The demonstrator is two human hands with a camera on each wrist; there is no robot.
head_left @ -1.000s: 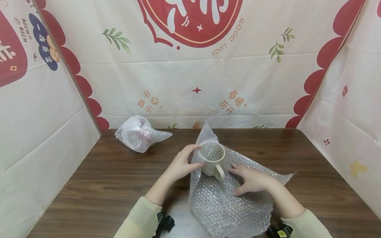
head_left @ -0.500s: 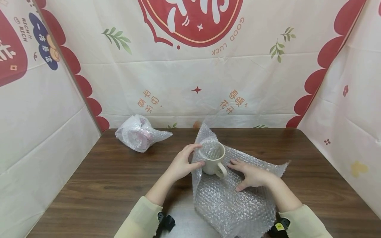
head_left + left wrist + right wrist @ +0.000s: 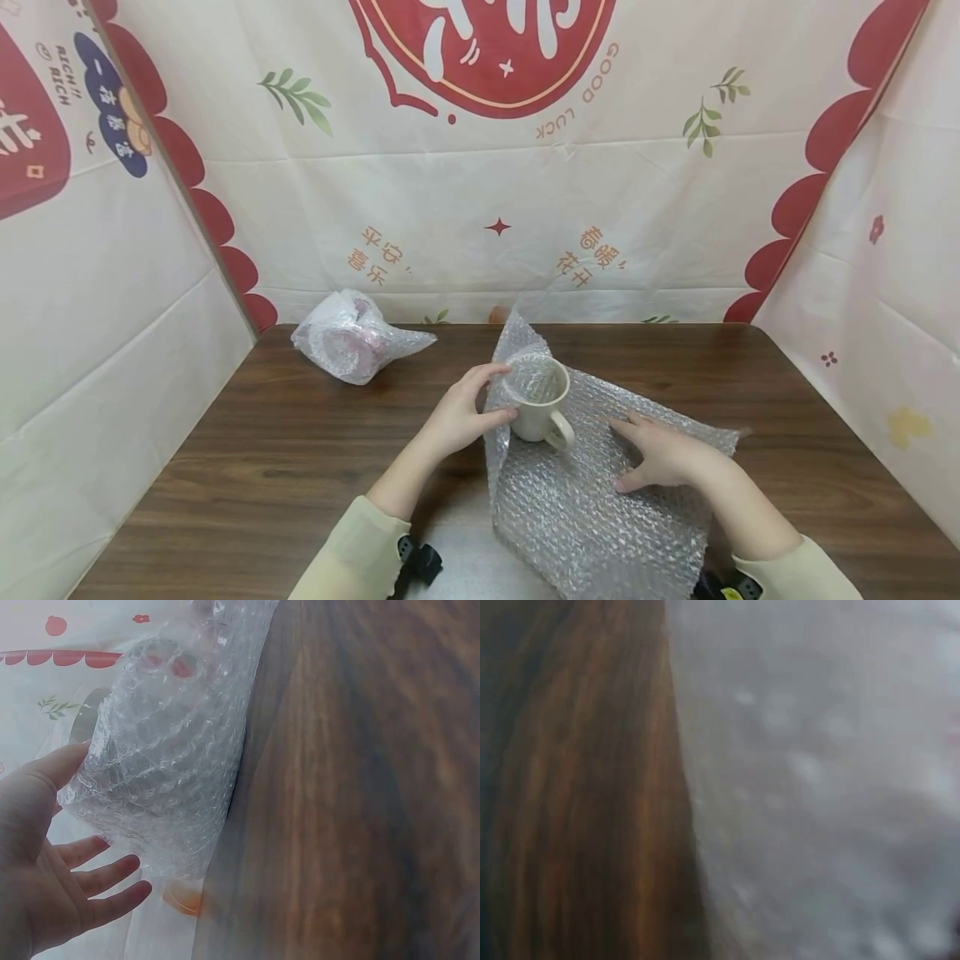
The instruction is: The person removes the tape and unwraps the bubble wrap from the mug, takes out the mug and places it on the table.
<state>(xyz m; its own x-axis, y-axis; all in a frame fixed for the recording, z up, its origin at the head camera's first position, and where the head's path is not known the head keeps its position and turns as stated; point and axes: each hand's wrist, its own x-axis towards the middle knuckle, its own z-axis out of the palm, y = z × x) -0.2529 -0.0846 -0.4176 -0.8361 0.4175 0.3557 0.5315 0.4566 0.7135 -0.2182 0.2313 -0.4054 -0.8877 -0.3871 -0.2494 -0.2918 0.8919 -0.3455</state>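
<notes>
A cream mug (image 3: pixel 536 423) stands upright on a sheet of bubble wrap (image 3: pixel 577 517), its handle turned toward me. The sheet's left side is folded up against the mug and partly over its mouth. My left hand (image 3: pixel 459 418) holds that fold against the mug with thumb and forefinger; in the left wrist view the other fingers (image 3: pixel 112 876) stick out loosely beside the bubble wrap (image 3: pixel 169 750). Spread over the sheet to the right of the mug is my right hand (image 3: pixel 663 452), fingers extended. The right wrist view is blurred, showing bubble wrap (image 3: pixel 817 787) without the hand clearly.
A bubble-wrapped bundle (image 3: pixel 352 337) with something pinkish inside lies at the back left of the brown wooden table (image 3: pixel 285 467). Printed cloth (image 3: pixel 480 183) hangs behind the table and along both sides. The sheet's right corner reaches across the table's right half.
My right hand shifts slightly in toward the mug, then moves back right across the sheet, and the wrap's right part spreads flatter. My left hand and the mug stay nearly still.
</notes>
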